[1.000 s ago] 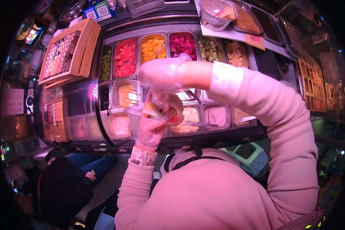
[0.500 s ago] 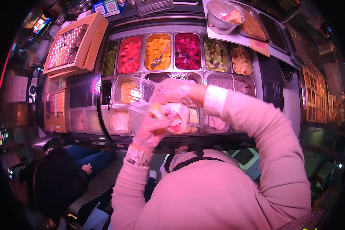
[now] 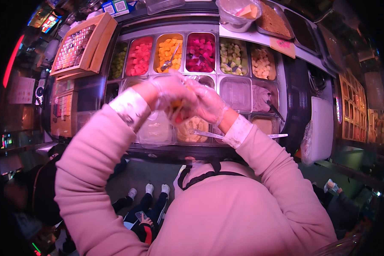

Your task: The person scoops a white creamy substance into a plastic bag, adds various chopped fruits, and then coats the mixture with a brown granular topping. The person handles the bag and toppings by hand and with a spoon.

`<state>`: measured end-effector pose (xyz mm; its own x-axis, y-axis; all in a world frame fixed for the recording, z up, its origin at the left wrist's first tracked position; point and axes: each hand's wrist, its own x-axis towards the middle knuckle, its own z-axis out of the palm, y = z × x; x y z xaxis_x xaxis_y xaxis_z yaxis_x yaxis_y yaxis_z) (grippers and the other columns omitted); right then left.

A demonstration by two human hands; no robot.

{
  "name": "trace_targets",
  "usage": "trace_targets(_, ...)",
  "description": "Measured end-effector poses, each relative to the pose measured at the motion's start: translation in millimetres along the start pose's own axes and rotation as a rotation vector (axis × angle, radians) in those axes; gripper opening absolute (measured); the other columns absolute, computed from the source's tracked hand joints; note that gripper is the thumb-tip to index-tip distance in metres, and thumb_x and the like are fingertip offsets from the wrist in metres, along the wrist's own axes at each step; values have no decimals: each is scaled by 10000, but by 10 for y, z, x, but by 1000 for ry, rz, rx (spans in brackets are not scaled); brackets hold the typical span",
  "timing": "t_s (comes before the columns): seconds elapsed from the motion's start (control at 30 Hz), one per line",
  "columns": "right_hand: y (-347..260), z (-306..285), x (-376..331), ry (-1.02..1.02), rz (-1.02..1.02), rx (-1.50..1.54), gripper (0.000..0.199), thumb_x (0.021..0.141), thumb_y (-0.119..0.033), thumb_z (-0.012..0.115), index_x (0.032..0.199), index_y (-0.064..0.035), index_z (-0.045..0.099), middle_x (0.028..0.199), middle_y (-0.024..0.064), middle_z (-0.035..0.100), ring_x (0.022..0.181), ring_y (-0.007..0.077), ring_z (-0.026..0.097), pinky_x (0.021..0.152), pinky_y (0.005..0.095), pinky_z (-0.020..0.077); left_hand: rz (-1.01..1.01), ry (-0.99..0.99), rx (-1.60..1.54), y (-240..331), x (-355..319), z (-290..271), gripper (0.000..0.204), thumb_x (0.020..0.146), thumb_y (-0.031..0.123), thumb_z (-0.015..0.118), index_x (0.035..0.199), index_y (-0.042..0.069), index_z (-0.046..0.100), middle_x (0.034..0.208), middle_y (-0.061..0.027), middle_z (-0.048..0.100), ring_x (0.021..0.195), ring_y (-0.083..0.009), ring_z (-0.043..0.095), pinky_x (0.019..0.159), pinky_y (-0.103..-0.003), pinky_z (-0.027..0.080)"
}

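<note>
My left hand (image 3: 171,93) and my right hand (image 3: 210,106), both in clear thin gloves, meet above the middle of the food counter. Between them is a pale rolled wrap with orange and red fruit (image 3: 178,112), mostly hidden by the fingers. The left hand is smeared by motion, its fingers curled over the wrap. My right hand closes in from the other side, thumb and fingers bent. Just below them sits a tub of pale cream (image 3: 192,129) with a metal spatula (image 3: 207,134) in it.
Beyond my hands stand metal pans of watermelon (image 3: 140,55), mango (image 3: 168,49), dragon fruit (image 3: 200,51) and green fruit (image 3: 233,57). A purple paste tub (image 3: 264,98) is at the right. A wooden rack (image 3: 83,47) stands far left. People stand nearby, past the counter's near edge.
My left hand has swung up and away from me, and the right hand has come down on the right side. The wrap has turned between them. My view has shifted slightly.
</note>
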<state>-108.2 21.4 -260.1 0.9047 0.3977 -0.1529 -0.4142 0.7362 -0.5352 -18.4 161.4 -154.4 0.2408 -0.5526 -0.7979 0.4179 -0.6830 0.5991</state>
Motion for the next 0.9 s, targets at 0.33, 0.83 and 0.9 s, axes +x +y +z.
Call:
trace_targets(0.33, -587, 280, -191, 192, -181, 474, 389, 1066, -254, 595, 1378, -23, 614, 1279, 164, 683, 1165, 294, 677, 1063, 458, 554, 980, 455, 850, 797, -845, -161, 432, 1104, 299, 519, 1492, 122, 590, 1476, -138, 587, 1298, -257, 635, 941, -392, 628)
trace_targets(0.83, -191, 317, -259, 532, -772, -1076, 438, 1120, -269, 464, 1439, -5, 607, 1332, 232, 678, 1186, 314, 648, 1037, 421, 509, 1055, 399, -1337, -660, 938, 1184, 1107, 847, 879, 548, 1583, 68, 387, 1563, -115, 498, 1416, -293, 521, 1183, -457, 469)
trace_targets(0.9, -347, 163, -274, 515, -816, -1538, 389, 1107, -236, 501, 1391, -12, 644, 1330, 266, 666, 1154, 371, 653, 1018, 437, 514, 1100, 340, -1302, -618, 842, 1094, 1091, 824, 857, 607, 1598, 129, 360, 1585, -116, 470, 1440, -307, 500, 1164, -515, 479)
